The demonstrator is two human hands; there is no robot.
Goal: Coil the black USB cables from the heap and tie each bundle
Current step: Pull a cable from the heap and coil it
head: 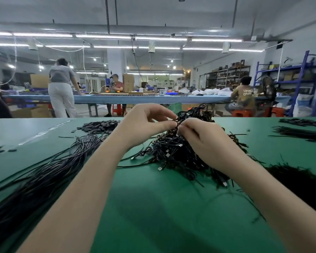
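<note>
Head view: left hand (144,123) and right hand (199,136) meet fingertip to fingertip, both pinching one black cable (177,123) above the heap (175,152). The heap lies directly beneath, nearer the right hand, on the green table (153,207).

We are in a big factory workroom. Long bright tube lights (102,35) hang from the ceiling. We sit at a green table (153,207) with heaps of black cables (181,152) on it. Across from us, people work at a long blue table (135,98), some on red stools (242,113). Blue metal shelves (288,75) with boxes stand by the wall.
</note>
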